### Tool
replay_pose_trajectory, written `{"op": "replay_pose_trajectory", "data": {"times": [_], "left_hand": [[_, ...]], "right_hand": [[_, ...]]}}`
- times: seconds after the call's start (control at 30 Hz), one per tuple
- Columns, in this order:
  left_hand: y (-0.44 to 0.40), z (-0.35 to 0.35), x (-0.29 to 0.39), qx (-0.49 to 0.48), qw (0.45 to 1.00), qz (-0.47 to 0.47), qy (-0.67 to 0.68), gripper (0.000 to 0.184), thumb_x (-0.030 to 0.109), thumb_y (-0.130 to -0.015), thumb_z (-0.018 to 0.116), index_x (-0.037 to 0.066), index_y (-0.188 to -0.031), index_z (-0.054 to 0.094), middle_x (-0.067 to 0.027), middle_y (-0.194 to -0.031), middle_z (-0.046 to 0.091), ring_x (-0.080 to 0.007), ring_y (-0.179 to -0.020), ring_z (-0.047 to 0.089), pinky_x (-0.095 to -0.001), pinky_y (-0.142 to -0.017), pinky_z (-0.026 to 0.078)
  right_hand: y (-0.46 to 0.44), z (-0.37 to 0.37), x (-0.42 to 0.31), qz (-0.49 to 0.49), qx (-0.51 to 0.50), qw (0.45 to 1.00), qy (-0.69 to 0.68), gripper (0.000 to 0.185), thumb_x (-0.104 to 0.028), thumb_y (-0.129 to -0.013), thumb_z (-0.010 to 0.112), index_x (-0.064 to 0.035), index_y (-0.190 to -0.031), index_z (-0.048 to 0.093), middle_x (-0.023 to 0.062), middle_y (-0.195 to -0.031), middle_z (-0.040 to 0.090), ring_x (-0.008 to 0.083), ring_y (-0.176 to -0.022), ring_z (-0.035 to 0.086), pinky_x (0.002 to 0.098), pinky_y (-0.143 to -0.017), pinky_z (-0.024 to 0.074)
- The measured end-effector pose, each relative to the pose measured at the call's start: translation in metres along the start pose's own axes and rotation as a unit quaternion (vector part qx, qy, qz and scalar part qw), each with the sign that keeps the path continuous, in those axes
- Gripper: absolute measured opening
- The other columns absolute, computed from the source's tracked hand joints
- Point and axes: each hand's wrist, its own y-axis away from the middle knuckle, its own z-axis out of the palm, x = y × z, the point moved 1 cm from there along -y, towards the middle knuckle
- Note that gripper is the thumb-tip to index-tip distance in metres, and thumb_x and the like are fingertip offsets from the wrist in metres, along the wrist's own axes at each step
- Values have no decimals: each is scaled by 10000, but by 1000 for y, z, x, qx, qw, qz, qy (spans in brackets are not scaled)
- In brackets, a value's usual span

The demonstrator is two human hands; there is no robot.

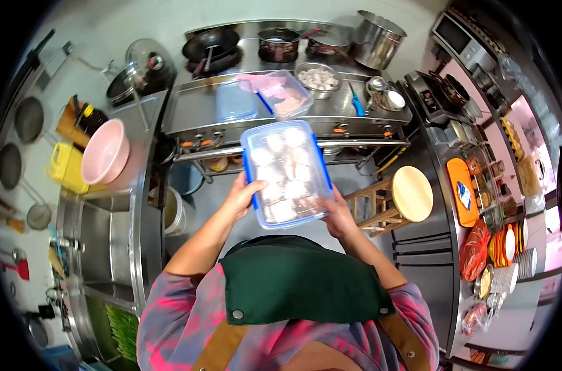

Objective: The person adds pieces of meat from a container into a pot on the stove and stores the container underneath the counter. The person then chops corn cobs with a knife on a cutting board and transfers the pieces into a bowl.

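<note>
A clear, blue-edged lidded container [287, 176] is held up in the air on the wearer's side of the steel stove [188, 117], its far end covering part of the stove's front rail in this view. It lies between the two hands: the left hand [241, 196] grips its left side, thumb laid over the lid, and the right hand [336, 213] grips its right side close to the near corner. Both hands are occupied with it, fingers curled under and mostly hidden. Pale lumps show through the lid, washed out by glare. On the stove, beyond the container, an open plastic tub [302, 111] stands just beside a metal bowl [322, 95] of whitish pieces, and a blue-handled tool [356, 102] lies to the right of that bowl. A wok [211, 44] sits at the stove's back left. A round-topped wooden stool [412, 193] stands before the stove's right end, and a pink basin [100, 151] rests left of the stove.
</note>
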Motion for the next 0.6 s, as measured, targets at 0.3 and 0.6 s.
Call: {"op": "replay_pose_trajectory", "data": {"times": [0.3,0.6], "left_hand": [[-216,118,-49,-110,982,-135,-76,365,349,-887,556,43,-1076,490,-55,-965,580,-117,-819,591,-268,-604,505],[-411,148,-84,-68,934,-70,-343,550,430,-928,361,-70,-1106,507,-275,-1151,531,-382,-1099,503,-416,-906,391]], "right_hand": [[-82,-119,-57,-28,197,980,-4,608,-210,-747,592,-290,-1319,401,-1,-1086,544,190,-908,527,427,-741,405],[-241,-178,-88,-11,260,965,-34,553,-178,-763,575,-267,-1289,428,9,-1068,533,201,-898,503,424,-722,397]]}}
